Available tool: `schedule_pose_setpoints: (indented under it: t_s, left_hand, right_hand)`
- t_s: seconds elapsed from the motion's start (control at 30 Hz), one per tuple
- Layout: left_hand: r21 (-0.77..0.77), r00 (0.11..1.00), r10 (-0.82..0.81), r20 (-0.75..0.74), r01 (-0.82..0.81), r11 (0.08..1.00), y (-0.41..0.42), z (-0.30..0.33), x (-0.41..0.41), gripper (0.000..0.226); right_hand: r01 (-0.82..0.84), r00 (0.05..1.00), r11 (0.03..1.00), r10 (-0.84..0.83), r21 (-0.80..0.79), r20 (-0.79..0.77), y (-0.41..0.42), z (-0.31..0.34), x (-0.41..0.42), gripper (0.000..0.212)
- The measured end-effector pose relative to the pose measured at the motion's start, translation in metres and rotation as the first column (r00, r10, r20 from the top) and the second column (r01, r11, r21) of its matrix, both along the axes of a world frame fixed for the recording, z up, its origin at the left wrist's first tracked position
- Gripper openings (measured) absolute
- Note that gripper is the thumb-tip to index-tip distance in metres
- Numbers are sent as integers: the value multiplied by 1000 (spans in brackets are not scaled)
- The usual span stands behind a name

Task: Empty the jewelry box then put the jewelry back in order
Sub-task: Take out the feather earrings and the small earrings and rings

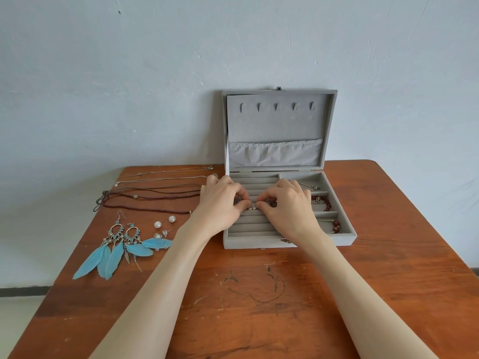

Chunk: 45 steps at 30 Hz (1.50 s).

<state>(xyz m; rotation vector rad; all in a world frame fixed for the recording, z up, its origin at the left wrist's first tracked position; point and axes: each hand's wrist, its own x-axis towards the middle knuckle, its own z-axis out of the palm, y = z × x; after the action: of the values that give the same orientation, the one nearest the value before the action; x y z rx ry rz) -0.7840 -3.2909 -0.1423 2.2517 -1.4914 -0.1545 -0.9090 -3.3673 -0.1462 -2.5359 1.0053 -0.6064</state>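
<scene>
- You have one grey jewelry box (pixel 287 240) in front of you, its lid up.
- You can count five hook slots (pixel 277 107) across the inside of that lid, and one gathered pocket (pixel 274 152) under them.
- You have two hands, the left hand (pixel 223 200) and the right hand (pixel 287 203), both over the ring rolls.
- You see two red-brown bead bracelets (pixel 325 203) in the right-hand compartments.
- You have two blue feather earrings (pixel 114 244) on the one wooden table (pixel 259 294).
- Two white pearl earrings (pixel 164 222) lie beside them.
- Several necklaces (pixel 155 190) lie in rows; you cannot count them surely.
</scene>
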Motion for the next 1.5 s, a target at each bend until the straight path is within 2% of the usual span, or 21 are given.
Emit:
schedule_pose_setpoints:
  t_s: [0.13,0.37,0.5,0.63,0.8,1.1,1.2,1.33,1.5]
  left_hand:
    - [-41,1000,-1,-29,-1,999,1,-1,0,16]
    - [-127,997,-18,73,27,992,3,-1,-4,18]
    - [-190,999,-30,23,34,981,20,11,1,16]
    - [-188,999,-8,-40,0,982,55,21,13,10]
    - [-167,999,51,-8,-52,985,92,10,17,9]
    - [-182,996,50,74,-35,983,116,-18,14,17]
    - [-212,995,34,95,-13,977,116,-20,12,16]
    - [-223,994,16,105,8,975,116,-23,12,14]
    - [-210,996,6,87,13,978,117,-22,10,15]
  right_hand:
    - [-9,1000,1000,8,8,10,0,0,0,15]
    - [-9,999,1000,9,-7,46,0,1,0,16]
    - [23,991,999,-17,-44,131,6,5,-1,12]
    - [-70,981,994,83,-81,173,28,11,2,10]
    - [-199,971,972,213,-124,111,66,10,11,4]
    - [-199,979,943,201,-268,-22,90,-6,16,10]
    - [-192,980,925,198,-328,-17,92,-8,17,3]
    - [-183,980,911,200,-370,7,92,-13,18,25]
    - [-189,978,927,208,-324,24,92,-13,17,5]
